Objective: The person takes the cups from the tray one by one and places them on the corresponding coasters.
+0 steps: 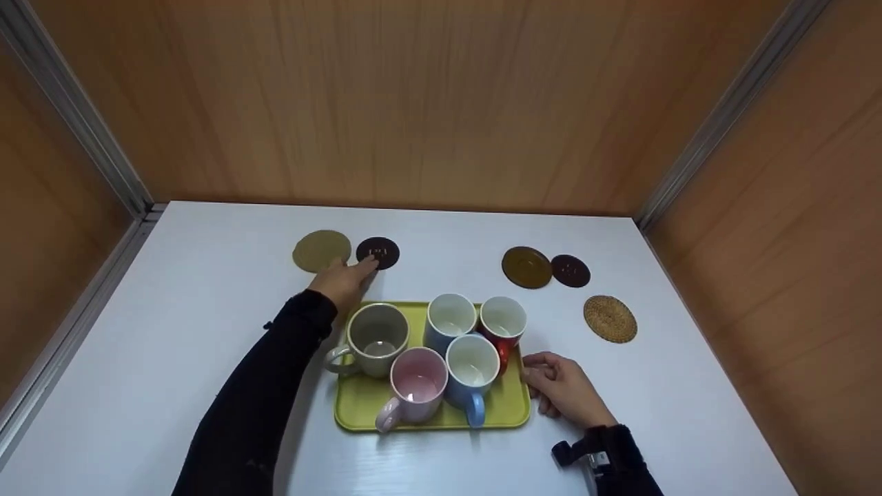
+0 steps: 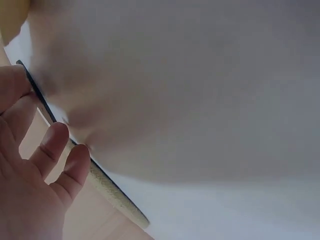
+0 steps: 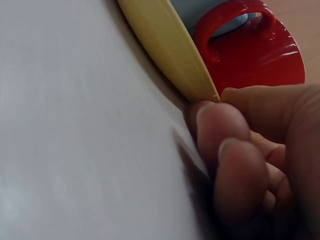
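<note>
My left hand point(image 1: 342, 280) reaches over the back left of the table, its fingertips resting on a dark round coaster point(image 1: 383, 256). The left wrist view shows that coaster edge-on under the fingers point(image 2: 52, 145). My right hand point(image 1: 566, 387) pinches the right rim of a yellow-green tray point(image 1: 365, 413), thumb above and fingers curled below. On the tray stand a grey mug point(image 1: 362, 344), a pink mug point(image 1: 422, 406), two light blue mugs point(image 1: 458, 396) and a red mug point(image 1: 503, 341). In the right wrist view the red mug point(image 3: 250, 65) rises behind the tray rim point(image 3: 170, 50).
A yellow-green round coaster point(image 1: 320, 249) lies left of the dark one. To the back right are a brown round coaster point(image 1: 527, 267), a second dark coaster point(image 1: 570, 271) and a woven coaster point(image 1: 610, 319). Wood panels point(image 1: 413, 103) enclose the white table point(image 1: 172, 310).
</note>
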Available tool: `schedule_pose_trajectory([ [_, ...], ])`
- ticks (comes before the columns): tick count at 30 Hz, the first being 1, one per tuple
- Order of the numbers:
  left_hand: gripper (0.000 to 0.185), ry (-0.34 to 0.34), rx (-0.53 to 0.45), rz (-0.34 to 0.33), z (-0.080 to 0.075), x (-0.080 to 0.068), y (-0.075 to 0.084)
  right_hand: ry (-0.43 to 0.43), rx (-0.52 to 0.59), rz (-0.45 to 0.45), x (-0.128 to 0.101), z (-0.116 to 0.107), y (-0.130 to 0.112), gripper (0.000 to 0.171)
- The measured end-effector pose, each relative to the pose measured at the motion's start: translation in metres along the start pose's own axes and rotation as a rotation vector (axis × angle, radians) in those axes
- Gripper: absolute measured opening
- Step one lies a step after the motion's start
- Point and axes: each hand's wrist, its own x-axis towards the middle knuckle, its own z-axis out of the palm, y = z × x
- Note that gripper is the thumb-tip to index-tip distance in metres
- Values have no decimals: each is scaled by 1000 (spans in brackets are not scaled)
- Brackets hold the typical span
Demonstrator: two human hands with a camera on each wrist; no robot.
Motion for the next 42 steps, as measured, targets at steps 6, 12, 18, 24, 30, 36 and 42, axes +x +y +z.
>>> schedule_pose_trajectory([
  [6,37,140,-171,4,-10,-30,-18,3,-3,7,0,4,4,47],
  [12,39,132,-288,-102,-31,-103,-14,22,-7,19,-4,2,3,48],
  [18,48,39,-333,-240,-30,-180,20,17,-8,29,-4,-1,0,47],
  [24,56,23,-329,-280,-16,-207,54,33,6,4,-3,1,-2,44],
  [30,53,68,-250,-244,1,-203,63,32,10,-4,-3,3,-3,42],
  [36,55,67,-234,-219,9,-203,64,-8,-16,9,-4,-8,-8,50],
  [42,57,71,-239,-222,11,-207,63,46,-113,-21,1,-37,-23,55],
])
